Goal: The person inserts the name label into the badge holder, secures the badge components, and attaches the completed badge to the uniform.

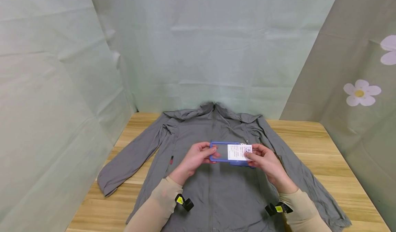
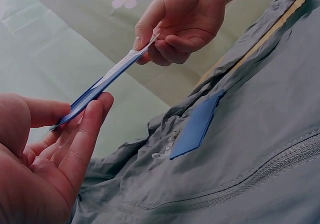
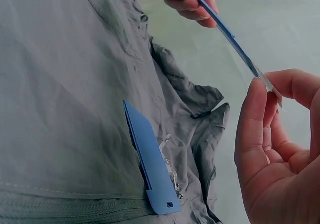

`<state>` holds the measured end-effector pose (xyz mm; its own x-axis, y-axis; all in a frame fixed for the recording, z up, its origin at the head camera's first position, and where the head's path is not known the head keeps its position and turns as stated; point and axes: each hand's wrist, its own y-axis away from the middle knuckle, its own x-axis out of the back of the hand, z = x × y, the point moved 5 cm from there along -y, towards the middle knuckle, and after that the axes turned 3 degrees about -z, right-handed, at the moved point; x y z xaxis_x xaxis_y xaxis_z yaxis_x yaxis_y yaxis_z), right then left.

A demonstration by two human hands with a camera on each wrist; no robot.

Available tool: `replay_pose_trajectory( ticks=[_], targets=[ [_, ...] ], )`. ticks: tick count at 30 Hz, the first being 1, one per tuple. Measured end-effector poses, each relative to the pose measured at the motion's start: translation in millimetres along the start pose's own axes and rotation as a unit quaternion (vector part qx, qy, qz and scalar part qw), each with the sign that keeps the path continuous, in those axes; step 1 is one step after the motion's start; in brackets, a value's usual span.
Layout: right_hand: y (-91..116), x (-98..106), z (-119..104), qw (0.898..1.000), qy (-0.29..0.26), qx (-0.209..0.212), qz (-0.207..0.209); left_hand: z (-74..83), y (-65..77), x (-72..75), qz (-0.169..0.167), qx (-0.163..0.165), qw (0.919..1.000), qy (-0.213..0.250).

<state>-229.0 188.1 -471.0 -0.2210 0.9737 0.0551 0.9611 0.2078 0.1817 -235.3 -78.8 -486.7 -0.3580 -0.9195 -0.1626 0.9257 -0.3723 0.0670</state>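
Note:
My left hand (image 1: 196,158) pinches the left end of a blue-framed badge holder (image 1: 220,161) between thumb and fingers. Thumb and fingers of my right hand (image 1: 268,162) grip the right end of a white printed ID card (image 1: 235,152). Seen edge-on in the left wrist view, the card (image 2: 120,63) lies along the holder, part of it within the blue frame and its far end sticking out. Below the hands, a second blue plastic piece (image 3: 150,159) with a small slot rests on a grey jacket (image 1: 191,187), beside a metal clip (image 3: 174,178).
The jacket is spread out, sleeves to either side, on a wood-grain table (image 1: 312,146). A red zipper pull (image 1: 171,160) shows on its left side. Pale cloth hangs behind and at the left; a flower-patterned cloth (image 1: 359,122) hangs at the right.

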Motion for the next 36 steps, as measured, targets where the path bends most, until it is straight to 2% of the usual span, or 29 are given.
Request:
replay_pose_trajectory(
  ticks=[23,36],
  targets=[
    [0.4,5.9,0.9,0.999,0.026,0.002,-0.021,1.6,-0.3,-0.2,-0.007,0.006,0.9999,0.004],
    [1.1,3.5,-0.7,1.0,0.022,0.005,-0.013,0.9,-0.7,-1.3,-0.01,0.008,0.9999,0.006]
  ],
)
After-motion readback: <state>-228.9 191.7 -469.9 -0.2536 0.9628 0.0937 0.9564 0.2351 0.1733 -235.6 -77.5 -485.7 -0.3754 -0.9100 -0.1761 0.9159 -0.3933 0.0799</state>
